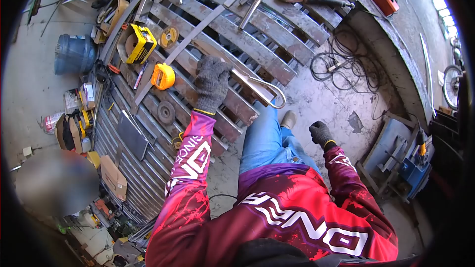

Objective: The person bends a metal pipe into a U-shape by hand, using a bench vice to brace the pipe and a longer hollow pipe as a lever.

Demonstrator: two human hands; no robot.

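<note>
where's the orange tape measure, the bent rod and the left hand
orange tape measure (163,76): head view, middle of its case
bent rod (283,95): head view, on its curved end
left hand (213,80): head view, back of the glove

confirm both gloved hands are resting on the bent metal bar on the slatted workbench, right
No: only the left hand rests on the bent metal bar on the slatted workbench. The head view shows the right hand closed, off the bench beside the leg.

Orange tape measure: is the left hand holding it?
No, the left hand rests on a curved metal bar, while the orange tape measure lies apart on the workbench.
</note>
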